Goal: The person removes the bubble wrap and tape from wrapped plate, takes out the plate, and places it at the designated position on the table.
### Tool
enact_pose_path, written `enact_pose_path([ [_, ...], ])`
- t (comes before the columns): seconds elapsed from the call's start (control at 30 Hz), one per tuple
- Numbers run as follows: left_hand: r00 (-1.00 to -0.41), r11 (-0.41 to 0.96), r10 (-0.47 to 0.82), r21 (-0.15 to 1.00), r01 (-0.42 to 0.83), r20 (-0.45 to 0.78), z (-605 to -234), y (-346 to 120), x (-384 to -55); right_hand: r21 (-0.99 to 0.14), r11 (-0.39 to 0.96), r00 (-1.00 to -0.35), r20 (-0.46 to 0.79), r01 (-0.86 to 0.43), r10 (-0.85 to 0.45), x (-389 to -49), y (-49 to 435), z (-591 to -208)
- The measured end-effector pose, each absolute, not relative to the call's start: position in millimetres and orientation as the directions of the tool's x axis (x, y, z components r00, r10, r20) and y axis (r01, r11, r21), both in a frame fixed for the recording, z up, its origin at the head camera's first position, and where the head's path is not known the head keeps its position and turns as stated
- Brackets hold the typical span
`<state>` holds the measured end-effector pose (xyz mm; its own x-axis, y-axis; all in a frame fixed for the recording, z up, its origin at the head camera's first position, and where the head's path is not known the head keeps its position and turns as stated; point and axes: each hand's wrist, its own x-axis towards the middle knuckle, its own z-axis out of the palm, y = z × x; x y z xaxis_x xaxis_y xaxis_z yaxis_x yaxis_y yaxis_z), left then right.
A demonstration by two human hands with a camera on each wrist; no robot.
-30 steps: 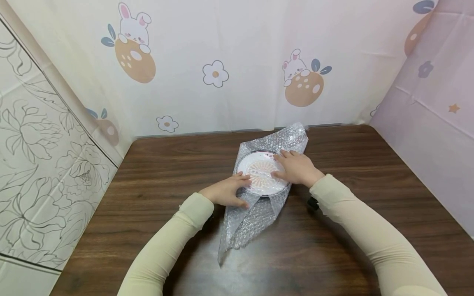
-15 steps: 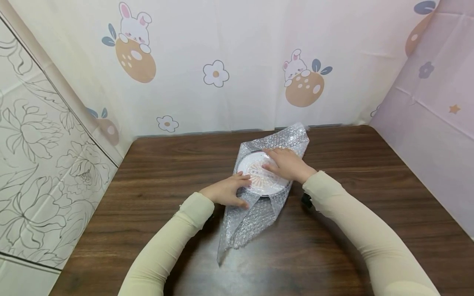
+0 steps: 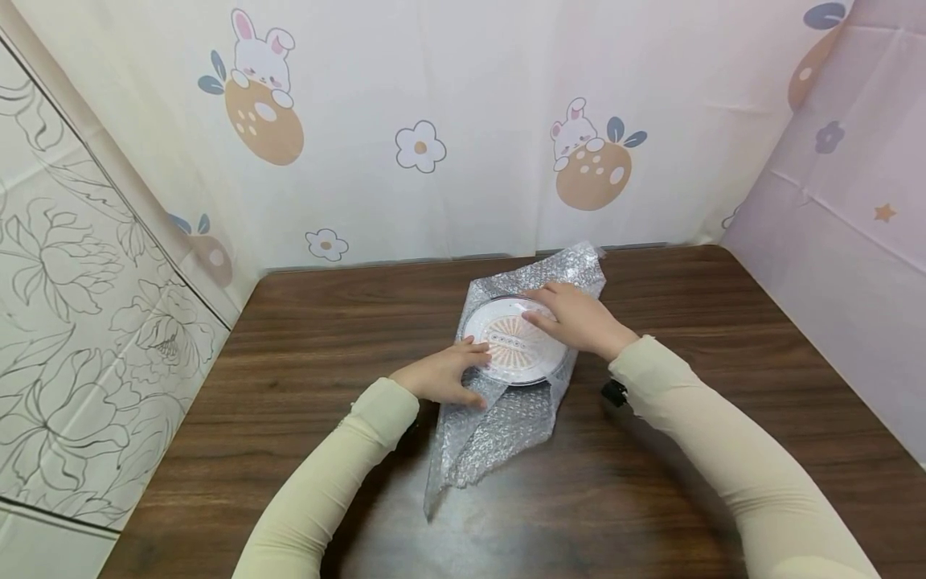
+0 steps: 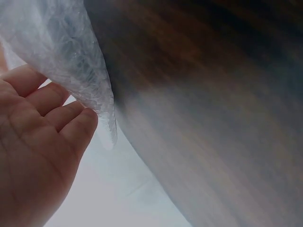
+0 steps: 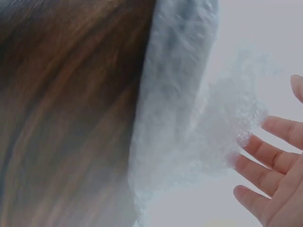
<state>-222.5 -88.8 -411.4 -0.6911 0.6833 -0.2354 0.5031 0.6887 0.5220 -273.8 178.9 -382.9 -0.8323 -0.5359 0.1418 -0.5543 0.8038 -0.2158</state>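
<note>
While fingers (image 5: 258,172) lie extended, 2 hands (image 3: 443,376) (image 3: 581,323) touch bubble wrap (image 3: 506,438).

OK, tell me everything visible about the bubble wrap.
The bubble wrap is a clear, crinkled, bubbled sheet, apparently plastic. It lies slantwise on the wood-grain table, extending past the white patterned plate at the far right and near left, where it tapers to a point. The left hand and right hand both touch it. How far it covers the plate is unclear.

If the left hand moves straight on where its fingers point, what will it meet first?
The left hand would probably meet the round white orange-patterned plate, though transparent bubble wrap may come between; depth is unclear.
</note>
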Motion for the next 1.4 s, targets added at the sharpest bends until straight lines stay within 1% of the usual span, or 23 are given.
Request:
enact_pose_path([
  [0.27,-0.685,0.677,0.694,0.527,0.514,-0.224,-412.9,-89.7,-223.0,-0.297,0.801,-0.854,0.163,-0.519,-0.493,-264.2,202.0,-369.8],
  [0.63,-0.678,0.672,0.701,0.523,0.524,-0.223,-411.2,-90.8,-224.2,-0.339,0.806,-0.875,0.201,-0.484,-0.441,-250.2,231.5,-357.3],
  [0.93,-0.674,0.671,0.702,0.531,0.517,-0.23,-410.0,-91.0,-224.6,-0.405,0.81,-0.905,0.217,-0.424,-0.365,-244.5,251.0,-354.0],
  [1.03,-0.674,0.673,0.7,0.534,0.512,-0.236,-409.9,-91.4,-225.2,-0.427,0.815,-0.92,0.193,-0.393,-0.342,-243.3,257.6,-350.9],
  [1.13,-0.676,0.674,0.697,0.538,0.506,-0.239,-410.3,-91.9,-225.5,-0.454,0.817,-0.934,0.135,-0.355,-0.332,-241.1,265.0,-347.2],
  [1.27,-0.677,0.675,0.696,0.541,0.503,-0.239,-411.0,-92.6,-225.9,-0.463,0.823,-0.938,0.06,-0.33,-0.342,-240.2,274.3,-345.6],
  [1.4,-0.676,0.673,0.698,0.541,0.505,-0.237,-411.5,-93.2,-226.6,-0.458,0.826,-0.931,0.012,-0.328,-0.364,-241.2,282.6,-348.7],
])
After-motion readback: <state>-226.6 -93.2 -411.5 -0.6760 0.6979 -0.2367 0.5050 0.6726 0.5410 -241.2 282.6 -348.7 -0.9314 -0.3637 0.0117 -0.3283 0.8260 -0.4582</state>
